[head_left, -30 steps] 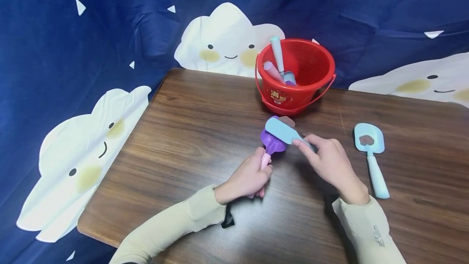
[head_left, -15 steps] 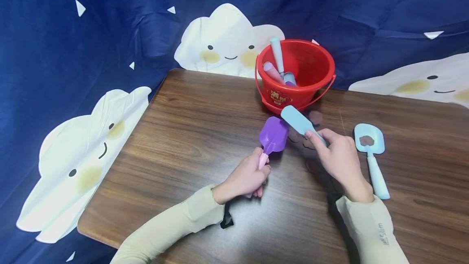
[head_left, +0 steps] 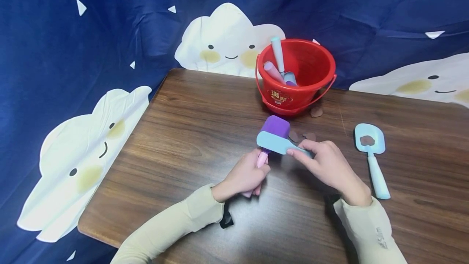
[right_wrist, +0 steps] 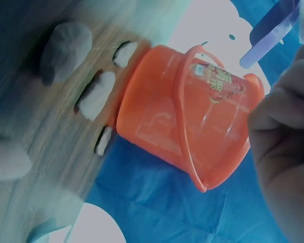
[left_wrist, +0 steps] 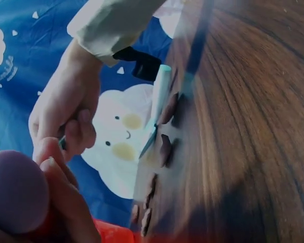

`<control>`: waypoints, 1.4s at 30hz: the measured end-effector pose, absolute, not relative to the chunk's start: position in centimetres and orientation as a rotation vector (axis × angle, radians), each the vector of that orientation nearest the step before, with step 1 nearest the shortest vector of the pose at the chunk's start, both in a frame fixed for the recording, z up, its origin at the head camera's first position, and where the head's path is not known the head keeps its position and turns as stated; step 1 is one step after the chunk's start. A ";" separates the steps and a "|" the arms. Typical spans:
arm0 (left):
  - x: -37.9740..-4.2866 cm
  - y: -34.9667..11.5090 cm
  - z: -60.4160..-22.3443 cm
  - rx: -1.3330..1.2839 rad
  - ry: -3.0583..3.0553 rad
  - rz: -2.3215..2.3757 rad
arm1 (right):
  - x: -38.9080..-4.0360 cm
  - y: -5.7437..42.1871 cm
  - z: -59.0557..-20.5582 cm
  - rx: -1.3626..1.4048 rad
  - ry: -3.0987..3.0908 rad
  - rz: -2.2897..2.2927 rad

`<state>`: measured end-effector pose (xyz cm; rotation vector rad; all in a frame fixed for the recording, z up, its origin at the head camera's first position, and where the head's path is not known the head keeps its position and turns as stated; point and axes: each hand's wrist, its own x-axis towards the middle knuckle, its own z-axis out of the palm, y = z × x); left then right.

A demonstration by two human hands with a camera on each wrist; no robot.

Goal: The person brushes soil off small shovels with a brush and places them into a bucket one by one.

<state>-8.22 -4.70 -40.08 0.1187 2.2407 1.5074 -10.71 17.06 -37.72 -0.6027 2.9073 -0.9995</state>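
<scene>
My left hand [head_left: 249, 173] grips the pink handle of a purple toy shovel [head_left: 275, 124], its blade angled over the table. In my right hand [head_left: 326, 166] I pinch the neck of a narrow light blue toy shovel [head_left: 272, 141]. That blue blade lies across the lower part of the purple one; whether they touch I cannot tell. Brown flat pieces [head_left: 309, 136] rest on the wood just beyond my right hand. In the left wrist view several such pieces [left_wrist: 165, 150] line the table, and the right wrist view shows some pieces [right_wrist: 96, 95] near the bucket.
A red bucket [head_left: 293, 99] stands behind the hands, with toy tool handles [head_left: 277, 54] leaning inside. To the right lies a wider light blue shovel [head_left: 377, 174] with a brown patch in its blade. The wooden table [head_left: 176, 133] borders a blue curtain [head_left: 121, 23].
The light blue shovel swung right off the purple one, then back left across its lower part. Brown pieces now lie on the table right of the purple blade, one beside the bucket.
</scene>
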 end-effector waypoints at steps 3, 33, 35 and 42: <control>-8.2 -4.7 -40.1 0.116 2.211 1.539 | -10.9 17.2 -37.8 -0.585 2.981 -0.964; -8.2 -4.3 -40.1 0.332 2.535 1.301 | -10.6 16.6 -36.5 -0.673 3.070 -0.852; -8.1 -4.3 -40.3 0.388 2.619 1.231 | -10.9 16.7 -36.6 -0.625 3.105 -0.848; -7.3 -4.3 -40.5 0.528 2.698 1.097 | -11.9 17.5 -37.4 -0.364 3.303 -0.881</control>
